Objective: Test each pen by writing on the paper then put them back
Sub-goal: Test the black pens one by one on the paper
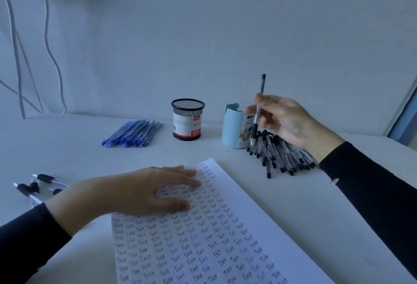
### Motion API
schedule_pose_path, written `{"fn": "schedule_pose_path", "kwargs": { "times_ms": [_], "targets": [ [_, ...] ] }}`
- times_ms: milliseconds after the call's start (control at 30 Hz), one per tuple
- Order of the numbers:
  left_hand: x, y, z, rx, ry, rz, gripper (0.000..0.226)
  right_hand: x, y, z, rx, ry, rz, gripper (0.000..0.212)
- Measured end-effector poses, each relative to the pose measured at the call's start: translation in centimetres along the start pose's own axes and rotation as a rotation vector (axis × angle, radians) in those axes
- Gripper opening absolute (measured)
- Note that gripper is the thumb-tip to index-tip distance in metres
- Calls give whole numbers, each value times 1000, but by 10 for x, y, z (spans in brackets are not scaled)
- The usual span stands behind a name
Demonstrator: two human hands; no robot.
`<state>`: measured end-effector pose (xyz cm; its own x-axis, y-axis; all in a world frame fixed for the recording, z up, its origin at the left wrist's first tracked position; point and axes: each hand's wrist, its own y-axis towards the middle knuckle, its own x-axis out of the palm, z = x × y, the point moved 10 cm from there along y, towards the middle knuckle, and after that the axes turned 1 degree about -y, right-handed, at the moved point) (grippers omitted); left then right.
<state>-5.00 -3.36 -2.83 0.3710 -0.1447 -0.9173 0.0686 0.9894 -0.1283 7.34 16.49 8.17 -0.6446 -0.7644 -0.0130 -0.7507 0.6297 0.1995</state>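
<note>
Left hand (pixel 140 191) sits flat, palm down, fingers straight and close together, pointing right, thumb spread toward me. Fingertips and thumb rest on the paper (pixel 237 227). Left forearm enters from bottom-left in a dark sleeve (pixel 29 238), wrist bare. Right hand (pixel 288 121) is up off the surface, farther out on my right side, fingers curled, pinching a pen (pixel 261 87) near-upright between thumb and fingertips, tip down. Right forearm comes in from the right edge, dark sleeve (pixel 372 193) down to the wrist. I read the hands as well apart.
</note>
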Motion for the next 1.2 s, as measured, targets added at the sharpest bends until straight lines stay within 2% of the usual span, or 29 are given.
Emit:
{"fn": "schedule_pose_path", "kwargs": {
  "times_ms": [67,133,333,400,533,633,733,833,900,1000,1133,1200],
  "targets": [
    [0,0,-1,1,2,-6,54,-18,2,-9,-34,-30,26,16],
    [1,1,-1,4,5,-6,54,-35,4,-14,-73,-167,41,15],
    [1,2,-1,3,13,-12,54,-71,9,-4,-150,-1046,25,12],
    [1,2,-2,6,17,-12,54,-73,14,12,-103,-1258,-11,21],
    [1,3,-3,2,6,-16,55,-78,22,46,26,-1430,-99,54],
    [1,3,-2,3,4,-19,55,-74,22,40,23,-1449,-56,55],
    [0,3,-1,5,-2,-7,56,-31,10,8,-143,-1236,-12,40],
    [-1,2,0,-4,-13,7,57,35,-6,22,-162,-1017,-205,31],
    [-6,2,2,-6,0,40,58,75,-17,50,-160,-991,-369,27],
    [-20,-4,1,-51,0,96,59,106,-27,71,-278,-1011,-486,25],
    [-54,-33,-16,-172,-89,89,25,105,-28,73,-371,-983,-483,18],
    [-67,-54,-35,-261,-57,31,16,104,-30,69,-428,-966,-458,20]
  ]
}}
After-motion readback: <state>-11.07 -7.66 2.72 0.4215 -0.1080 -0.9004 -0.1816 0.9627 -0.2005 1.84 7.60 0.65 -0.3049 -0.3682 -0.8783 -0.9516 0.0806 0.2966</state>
